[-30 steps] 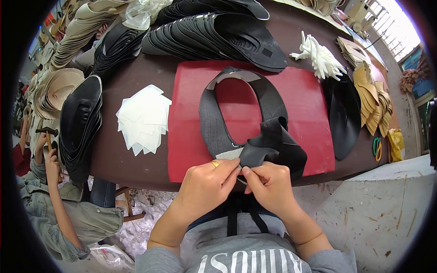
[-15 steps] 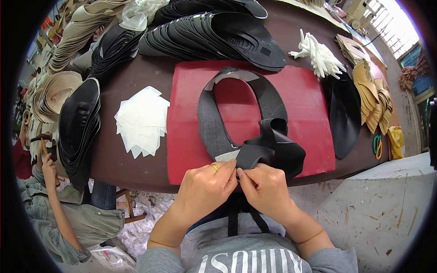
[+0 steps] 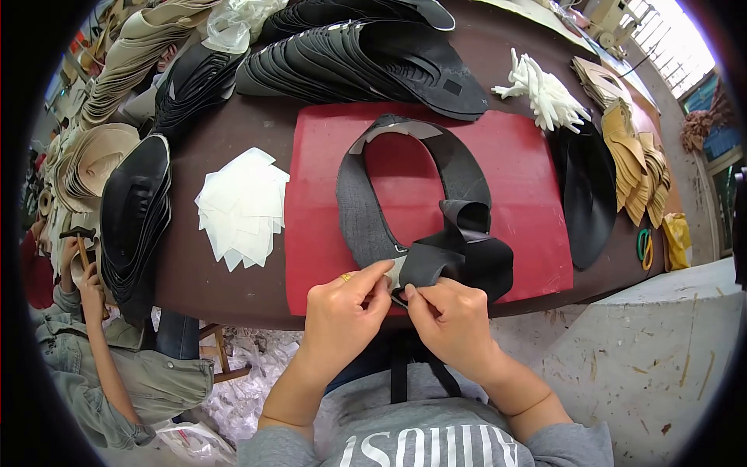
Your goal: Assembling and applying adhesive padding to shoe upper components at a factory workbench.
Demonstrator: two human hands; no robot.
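A loop-shaped black leather piece (image 3: 358,206), probably a shoe upper, lies with its grey backing up. Its near right part is folded and bunched, showing smooth black leather (image 3: 490,268). My right hand (image 3: 451,311) pinches the near edge of that fold between thumb and fingers. Beside it, my left hand (image 3: 346,307), with a gold ring, has its index finger stretched toward a pale patch (image 3: 397,272) on the piece and its thumb apart from it. Nothing shows between those fingers. Part of the patch is hidden by my left fingers and the fold.
Under the piece lies a red mat (image 3: 319,156) on a brown table (image 3: 210,288). White patches (image 3: 243,206) are piled at left; stacked black pieces (image 3: 334,66) lie behind. White gloves (image 3: 548,93) and scissors (image 3: 644,249) lie right. A co-worker's hand (image 3: 92,292) holds a hammer (image 3: 80,237).
My left hand has moved slightly left, its index finger lifting off the joined edge and uncovering more of the pale patch. My right hand keeps its pinch; the fold shifted a little.
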